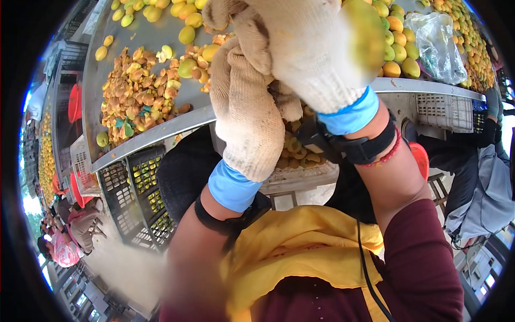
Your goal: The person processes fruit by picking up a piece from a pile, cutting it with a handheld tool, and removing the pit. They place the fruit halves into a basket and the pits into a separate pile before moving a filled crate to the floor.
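Observation:
My left hand (pixel 244 112) and my right hand (pixel 308 51) are raised close together over the table's near edge. Both wear off-white knitted gloves with blue gloves showing at the cuffs. The fingers of each are curled inward, and the right hand partly overlaps the left. Whatever lies between them is hidden by the gloves. Yellow-green fruits (pixel 398 51) with orange blush lie to the right of my right hand. A heap of brown-orange cut fruit pieces (pixel 140 83) is to the left of my left hand. Below the hands, a pale crate (pixel 306 180) holds halved fruit pieces (pixel 295 150).
The metal table's raised rim (pixel 155 131) runs across in front of me. A clear plastic bag (pixel 437 45) lies among the fruit. Dark crates (pixel 131 188) stand at lower left, a white crate (pixel 445 111) at right. Another person (pixel 483 177) sits at right; others are at far left.

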Demonstrator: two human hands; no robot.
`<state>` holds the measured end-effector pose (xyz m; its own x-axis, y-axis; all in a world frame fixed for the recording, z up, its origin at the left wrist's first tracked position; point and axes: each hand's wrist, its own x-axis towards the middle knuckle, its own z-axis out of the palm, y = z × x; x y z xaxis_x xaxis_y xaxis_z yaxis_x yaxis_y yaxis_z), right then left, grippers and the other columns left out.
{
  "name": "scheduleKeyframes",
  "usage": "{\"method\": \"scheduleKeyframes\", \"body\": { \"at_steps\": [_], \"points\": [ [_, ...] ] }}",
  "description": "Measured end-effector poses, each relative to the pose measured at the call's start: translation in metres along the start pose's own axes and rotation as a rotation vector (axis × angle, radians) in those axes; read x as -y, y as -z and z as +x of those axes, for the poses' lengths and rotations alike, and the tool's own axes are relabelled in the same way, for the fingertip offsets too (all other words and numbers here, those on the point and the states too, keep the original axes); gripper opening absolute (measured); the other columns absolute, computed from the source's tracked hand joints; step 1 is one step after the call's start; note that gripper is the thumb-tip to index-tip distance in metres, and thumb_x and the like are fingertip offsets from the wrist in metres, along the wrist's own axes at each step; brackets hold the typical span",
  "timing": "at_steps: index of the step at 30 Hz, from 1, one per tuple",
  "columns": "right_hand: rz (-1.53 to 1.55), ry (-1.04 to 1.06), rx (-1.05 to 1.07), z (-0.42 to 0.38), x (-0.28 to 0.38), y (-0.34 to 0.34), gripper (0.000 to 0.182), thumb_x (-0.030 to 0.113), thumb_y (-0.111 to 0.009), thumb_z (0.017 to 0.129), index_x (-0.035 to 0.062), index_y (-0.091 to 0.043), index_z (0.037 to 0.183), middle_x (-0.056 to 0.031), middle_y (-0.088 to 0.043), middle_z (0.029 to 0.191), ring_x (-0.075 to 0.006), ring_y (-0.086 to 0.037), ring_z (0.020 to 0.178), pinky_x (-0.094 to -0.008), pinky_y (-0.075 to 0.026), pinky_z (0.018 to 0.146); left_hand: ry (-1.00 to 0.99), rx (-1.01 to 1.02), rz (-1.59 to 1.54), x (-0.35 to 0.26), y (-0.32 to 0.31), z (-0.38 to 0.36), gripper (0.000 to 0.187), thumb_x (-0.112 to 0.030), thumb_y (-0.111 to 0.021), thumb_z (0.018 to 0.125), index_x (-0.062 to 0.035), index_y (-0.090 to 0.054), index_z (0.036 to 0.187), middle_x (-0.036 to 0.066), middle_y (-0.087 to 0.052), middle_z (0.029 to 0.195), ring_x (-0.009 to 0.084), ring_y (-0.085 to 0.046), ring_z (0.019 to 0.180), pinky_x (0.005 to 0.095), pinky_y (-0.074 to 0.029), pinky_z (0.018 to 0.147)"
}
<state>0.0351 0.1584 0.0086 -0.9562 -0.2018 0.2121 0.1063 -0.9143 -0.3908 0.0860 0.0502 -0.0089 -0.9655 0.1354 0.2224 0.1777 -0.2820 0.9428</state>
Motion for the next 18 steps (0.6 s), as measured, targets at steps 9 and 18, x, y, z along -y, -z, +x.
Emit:
{"method": "scheduleKeyframes", "body": {
  "at_steps": [9,18],
  "points": [
    [-0.175,-0.04,0.202,0.004,-0.006,0.004,0.03,0.018,-0.052,0.108,-0.0027,-0.053,0.13,-0.0152,-0.065,0.095,-0.0184,-0.064,0.067,-0.0252,-0.054,0.053,0.666,0.277,-0.641,0.008,0.052,0.032,0.018,0.002,-0.05,0.099,-0.0006,-0.054,0.116,0.006,-0.058,0.098,0.0117,-0.059,0.075,0.0181,-0.044,0.048],
    [-0.379,0.126,-0.134,0.009,0.008,-0.025,0.043,0.043,-0.053,0.109,0.0091,-0.057,0.082,0.0019,-0.044,0.056,-0.0126,-0.039,0.042,-0.0266,-0.036,0.04,0.779,0.312,-0.547,0.009,0.043,0.027,0.029,-0.031,-0.044,0.111,-0.0046,-0.054,0.116,0.006,-0.059,0.092,0.0155,-0.06,0.068,0.0234,-0.045,0.048]
  ]
}}
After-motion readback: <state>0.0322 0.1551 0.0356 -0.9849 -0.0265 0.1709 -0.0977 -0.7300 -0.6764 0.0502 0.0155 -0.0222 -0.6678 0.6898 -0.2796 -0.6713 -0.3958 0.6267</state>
